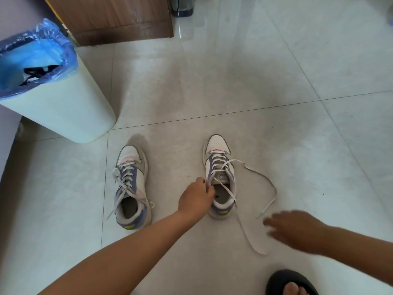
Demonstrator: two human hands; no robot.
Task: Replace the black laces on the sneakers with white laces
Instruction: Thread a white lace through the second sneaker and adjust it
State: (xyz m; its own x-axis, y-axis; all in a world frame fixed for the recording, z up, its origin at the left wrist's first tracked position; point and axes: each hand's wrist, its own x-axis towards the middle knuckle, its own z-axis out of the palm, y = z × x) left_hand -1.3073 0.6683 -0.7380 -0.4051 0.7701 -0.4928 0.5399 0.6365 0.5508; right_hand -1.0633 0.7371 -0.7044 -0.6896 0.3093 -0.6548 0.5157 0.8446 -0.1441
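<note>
Two white, grey and purple sneakers stand on the tiled floor, toes pointing away. The left sneaker [132, 186] carries a white lace with short loose ends. The right sneaker [220, 177] is threaded with a white lace [269, 189] whose long ends trail over the floor to its right. My left hand [196, 198] grips the right sneaker at the left rim of its opening. My right hand [295, 232] hovers blurred above the floor, fingers spread, near the lace ends and holding nothing. Black laces [35, 73] lie inside the bin.
A white bin [63, 107] with a blue liner stands at the left. A wooden cabinet [114, 18] and a dark container [182, 6] stand at the back. My foot in a black slipper [291, 283] is at the bottom right.
</note>
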